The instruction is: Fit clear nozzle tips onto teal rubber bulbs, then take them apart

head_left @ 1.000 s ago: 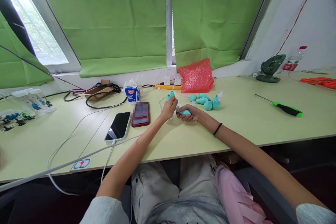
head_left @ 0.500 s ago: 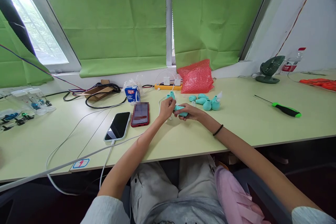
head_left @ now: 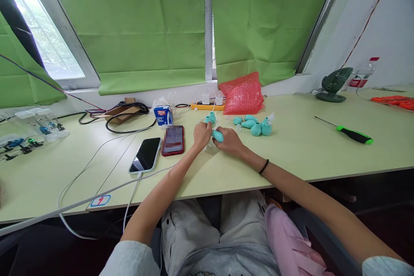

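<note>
A teal bulb syringe (head_left: pixel 217 136) is held between my two hands just above the table. My right hand (head_left: pixel 230 141) is closed round it, with its rounded end showing below the fingers. My left hand (head_left: pixel 202 135) is closed at its narrow end; the fingertips and whatever else they pinch are hidden. Two more teal bulbs (head_left: pixel 211 117) stand just behind my left hand. Small clear pieces (head_left: pixel 209 145) lie below the hands. To the right is a group of several teal bulbs (head_left: pixel 255 129), one with a clear nozzle (head_left: pixel 271 117) fitted.
Two phones, one white-edged (head_left: pixel 145 155) and one red-cased (head_left: pixel 173 140), lie left of my hands. Behind are a blue-and-white carton (head_left: pixel 163 115), an orange power strip (head_left: pixel 207 106) and a red bubble-wrap bag (head_left: pixel 244 97). A green-handled screwdriver (head_left: pixel 354 134) and fan (head_left: pixel 334 85) are right.
My right hand has turned over and wrapped more tightly round the bulb syringe, which now tilts downward and shows less. My left hand has shifted slightly at its narrow end.
</note>
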### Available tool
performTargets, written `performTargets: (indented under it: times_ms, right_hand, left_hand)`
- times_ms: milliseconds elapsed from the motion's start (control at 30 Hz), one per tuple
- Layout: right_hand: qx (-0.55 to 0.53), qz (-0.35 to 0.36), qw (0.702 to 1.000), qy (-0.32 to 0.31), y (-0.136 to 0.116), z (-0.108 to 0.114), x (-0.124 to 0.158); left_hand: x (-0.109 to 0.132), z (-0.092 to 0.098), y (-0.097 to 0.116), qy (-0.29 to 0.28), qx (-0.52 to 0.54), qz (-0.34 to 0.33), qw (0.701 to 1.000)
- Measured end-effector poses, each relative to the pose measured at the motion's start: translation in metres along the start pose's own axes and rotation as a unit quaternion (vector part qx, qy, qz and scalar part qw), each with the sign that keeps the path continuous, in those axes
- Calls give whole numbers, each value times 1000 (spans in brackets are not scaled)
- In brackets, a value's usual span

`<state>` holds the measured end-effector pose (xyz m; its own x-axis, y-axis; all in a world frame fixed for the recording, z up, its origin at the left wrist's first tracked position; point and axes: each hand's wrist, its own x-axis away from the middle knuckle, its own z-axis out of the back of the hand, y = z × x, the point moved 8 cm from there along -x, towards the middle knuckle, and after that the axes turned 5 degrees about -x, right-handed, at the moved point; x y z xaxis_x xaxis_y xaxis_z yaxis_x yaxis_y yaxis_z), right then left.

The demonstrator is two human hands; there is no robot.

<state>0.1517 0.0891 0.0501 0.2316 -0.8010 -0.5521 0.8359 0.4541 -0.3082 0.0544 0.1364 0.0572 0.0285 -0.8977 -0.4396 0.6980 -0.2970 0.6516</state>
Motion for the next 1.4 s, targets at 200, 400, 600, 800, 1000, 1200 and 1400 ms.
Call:
performTargets:
  times_ms: [200, 400, 600, 800, 1000, 1200, 1400]
  right_hand:
    - [70, -5, 998, 7, -4, 4, 3]
    - [-19, -14, 999, 23, -3, 6, 2]
    - [-224, -70, 971, 51, 7, 2, 1]
    - [-414, -163, 895, -24, 16, -13, 1]
    - [-568, -213, 786, -122, 10, -28, 5]
    - [-635, -223, 708, -213, 1, -34, 9]
    - [-652, -230, 661, -292, -3, -38, 14]
  left_hand:
    - [-6, -10, -3, -45, 159, 9, 986]
    - [-3, -6, 1, -19, 184, -10, 983]
    - [2, -3, -1, 11, 206, -12, 978]
    - [1, -7, -2, -1, 228, -17, 974]
    - [1, -10, 0, -22, 240, -20, 970]
    - [1, -13, 2, -37, 244, -27, 969]
    - [2, -17, 4, -58, 245, -40, 967]
